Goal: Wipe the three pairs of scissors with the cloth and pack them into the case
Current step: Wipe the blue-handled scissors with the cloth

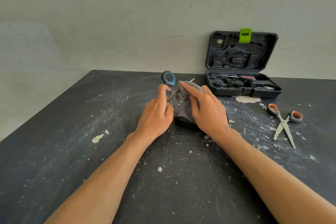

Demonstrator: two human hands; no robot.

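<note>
Single view only: head-worn wide-angle camera, aimed forward and down. Vantage above near edge of bench [54,151]; both forearms enter from bottom of frame. Left hand [154,114] and right hand [209,112] sit centre frame, at arm's reach. Far bench edge meets wall [127,14], which fills upper part of frame. Open case [241,63] stands at far right against wall. Wide lens curves bench edges. No second view, so no shared coverage.

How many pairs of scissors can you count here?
3: blue scissors in the left hand, orange scissors lying on the table, red scissors in the case.
</note>
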